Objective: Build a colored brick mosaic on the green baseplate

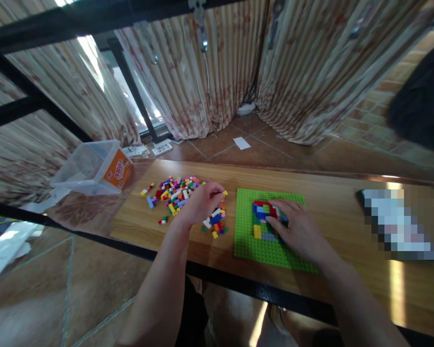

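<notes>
My left hand (201, 201) is closed in a pinch on a small yellow toy brick (224, 193), above the right side of a loose pile of coloured toy bricks (181, 193). To the right lies a green studded baseplate (244, 246) with red, blue, yellow, grey and other bricks joined on it. My right hand (294, 224) curls over this brick build (262, 212), thumb and index finger on either side of a red brick (273, 211). The palm hides the build's right part.
The wooden table (332, 202) has a dark front edge. At its right lies a pixelated flat object (398, 224). A clear plastic box (83, 166) with an orange label stands beyond the left end. Striped curtains (202, 77) hang behind. Papers (242, 143) lie on the tiled floor.
</notes>
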A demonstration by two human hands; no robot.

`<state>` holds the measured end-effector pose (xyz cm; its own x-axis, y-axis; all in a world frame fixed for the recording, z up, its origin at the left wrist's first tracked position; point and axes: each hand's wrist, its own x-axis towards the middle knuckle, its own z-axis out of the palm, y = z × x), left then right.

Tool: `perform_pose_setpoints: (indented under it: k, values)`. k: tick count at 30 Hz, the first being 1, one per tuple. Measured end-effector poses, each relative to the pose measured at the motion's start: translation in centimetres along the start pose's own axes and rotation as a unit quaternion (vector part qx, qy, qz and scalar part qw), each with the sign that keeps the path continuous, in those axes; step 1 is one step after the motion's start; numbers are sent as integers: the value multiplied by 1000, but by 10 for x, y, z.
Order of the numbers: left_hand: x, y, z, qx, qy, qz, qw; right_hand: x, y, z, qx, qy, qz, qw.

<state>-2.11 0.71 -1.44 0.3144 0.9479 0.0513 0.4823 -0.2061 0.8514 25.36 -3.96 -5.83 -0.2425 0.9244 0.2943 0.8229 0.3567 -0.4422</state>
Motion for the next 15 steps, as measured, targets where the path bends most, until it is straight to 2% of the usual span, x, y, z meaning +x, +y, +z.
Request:
perform_pose_setpoints:
  k: [3,7,11,15]
  values:
    - [4,3,21,-29,-9,-14,999,0,-1,-1,-1,-4,7,1000]
    - [8,10,42,-17,-11,-5,1000,-1,-3,0,-7,-5,16,1000]
    - [11,14,52,-3,-21,-10,1000,-3,-5,0,-16,18,28,999]
    - [13,15,57,-33,-42,-32,998,-3,-6,0,-14,25,27,999]
